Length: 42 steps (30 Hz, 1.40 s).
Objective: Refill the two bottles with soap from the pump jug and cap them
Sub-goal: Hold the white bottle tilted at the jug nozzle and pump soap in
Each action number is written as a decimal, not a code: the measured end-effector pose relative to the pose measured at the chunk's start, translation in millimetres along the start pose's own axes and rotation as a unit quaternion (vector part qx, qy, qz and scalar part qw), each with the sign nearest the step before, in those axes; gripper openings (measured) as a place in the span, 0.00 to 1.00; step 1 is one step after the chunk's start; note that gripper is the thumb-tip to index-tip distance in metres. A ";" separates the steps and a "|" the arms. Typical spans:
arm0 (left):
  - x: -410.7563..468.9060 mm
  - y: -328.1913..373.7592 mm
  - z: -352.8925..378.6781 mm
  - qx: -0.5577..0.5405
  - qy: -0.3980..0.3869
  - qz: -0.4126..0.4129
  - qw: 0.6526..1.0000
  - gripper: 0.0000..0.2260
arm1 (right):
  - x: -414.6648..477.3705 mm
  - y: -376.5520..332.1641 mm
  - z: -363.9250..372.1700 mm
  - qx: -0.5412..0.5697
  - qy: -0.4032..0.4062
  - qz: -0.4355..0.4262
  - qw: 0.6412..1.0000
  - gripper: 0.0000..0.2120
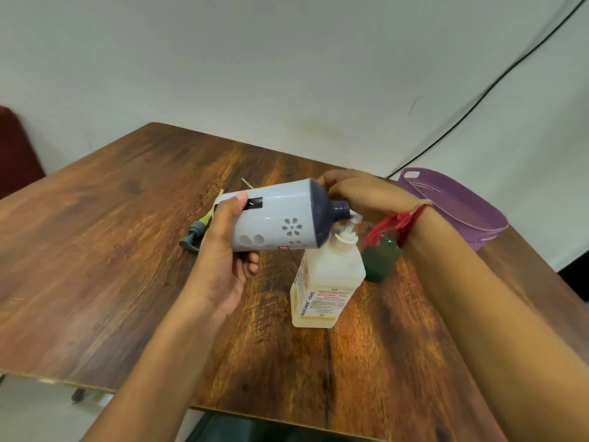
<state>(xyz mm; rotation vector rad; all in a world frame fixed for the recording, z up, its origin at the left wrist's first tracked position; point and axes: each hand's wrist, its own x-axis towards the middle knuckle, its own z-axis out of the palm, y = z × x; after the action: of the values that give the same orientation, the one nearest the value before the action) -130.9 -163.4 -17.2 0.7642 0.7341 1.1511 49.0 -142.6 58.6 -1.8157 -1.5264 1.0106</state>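
Pump jug (328,282): stands on the brown table (95,250).
Grey bottle (277,215): tipped on its side just above the jug, open mouth at the pump's spout.
Left hand (223,250): grips the grey bottle's bottom end.
Right hand (357,189): on the jug's pump top, fingers bent; I cannot tell if it grips.
Green bottle (381,260): just right of the jug.
Loose pump cap (194,234): lying left of the jug.
Purple basket (462,205): further right of the jug.

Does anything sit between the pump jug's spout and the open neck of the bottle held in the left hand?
Nothing visible does. The left hand holds the bottle tilted, its open neck right at the spout of the pump jug; the right hand sits above it, not in the gap.
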 end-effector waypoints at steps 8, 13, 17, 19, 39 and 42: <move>0.1 -11.2 -2.7 -0.011 0.023 -0.041 0.999 0.19 | -2.6 9.5 11.2 0.023 0.034 0.005 0.999 0.17; -1.9 -8.2 0.5 -0.019 0.004 -0.028 0.999 0.19 | 2.1 0.7 2.7 -0.021 0.019 0.007 1.000 0.18; -5.7 -11.7 -1.2 -0.011 0.023 -0.037 0.999 0.21 | -2.0 15.2 13.6 0.077 0.055 0.008 0.996 0.18; -8.1 -12.3 -1.2 -0.011 0.028 -0.042 0.999 0.23 | -1.7 14.4 12.9 0.043 0.082 -0.016 0.996 0.18; -9.5 -6.0 -3.2 0.003 0.011 -0.016 1.000 0.13 | 4.9 5.6 4.0 -0.036 0.050 -0.006 0.998 0.18; -7.2 -5.2 -3.2 0.012 0.022 -0.021 0.999 0.10 | 2.3 16.7 9.1 -0.009 0.070 -0.012 0.997 0.24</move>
<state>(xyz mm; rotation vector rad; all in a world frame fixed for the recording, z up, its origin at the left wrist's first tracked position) -132.7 -171.0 -22.4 0.7426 0.7981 1.1264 51.0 -144.1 39.6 -1.8350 -1.4727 0.8435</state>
